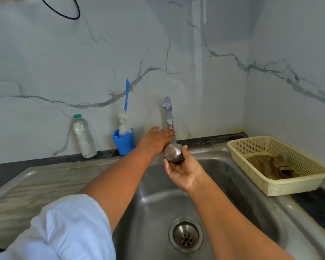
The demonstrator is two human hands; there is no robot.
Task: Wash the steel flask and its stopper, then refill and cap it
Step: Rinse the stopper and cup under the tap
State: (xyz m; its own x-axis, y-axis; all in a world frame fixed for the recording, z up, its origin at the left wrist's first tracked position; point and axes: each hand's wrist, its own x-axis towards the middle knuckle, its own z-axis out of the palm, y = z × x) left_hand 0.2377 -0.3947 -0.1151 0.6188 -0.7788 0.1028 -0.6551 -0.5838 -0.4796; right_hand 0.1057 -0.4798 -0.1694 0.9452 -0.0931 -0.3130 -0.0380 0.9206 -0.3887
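Observation:
The steel flask (174, 152) is tipped with its round base toward me, just under the spout of the chrome tap (168, 113) at the back of the sink (223, 177). My right hand (184, 171) cradles the flask from below, thumb on its right side and fingers curled under it. My left hand (157, 139) reaches across above the flask, its straight fingers resting on the lower part of the tap. The flask's mouth is hidden behind its body. I see no stopper and no running water.
A blue bottle brush (127, 96) stands in a blue holder (123, 142) left of the tap. A plastic water bottle (83, 137) with a green cap stands further left. A cream basket (281, 186) holding a brown cloth (272, 166) sits on the right. The drain (185, 235) is near me.

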